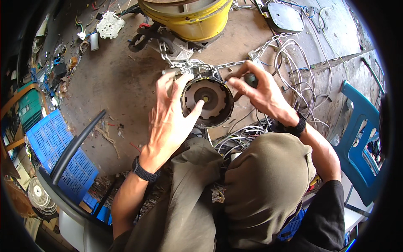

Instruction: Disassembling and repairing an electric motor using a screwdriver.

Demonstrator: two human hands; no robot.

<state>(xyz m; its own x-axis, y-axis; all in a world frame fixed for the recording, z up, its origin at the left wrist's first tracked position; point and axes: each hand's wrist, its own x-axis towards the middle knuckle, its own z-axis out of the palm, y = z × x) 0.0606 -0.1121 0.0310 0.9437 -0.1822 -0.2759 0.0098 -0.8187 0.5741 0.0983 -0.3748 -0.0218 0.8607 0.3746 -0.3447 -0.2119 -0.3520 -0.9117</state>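
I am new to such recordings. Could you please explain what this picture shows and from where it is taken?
No robot here: a person works bare-handed. A wide fisheye camera on the head looks down, so straight edges bend. The left hand is spread at the left side of a round, dark housing, its thumb over the opening; the right hand is near the opposite side, its grip unclear. The brown surface bears a chain, pale cables and a yellow tub.

Place: cluttered workshop | tangled cables (241, 137) | metal chain (187, 65) | scattered scrap (63, 69) on floor (113, 88)
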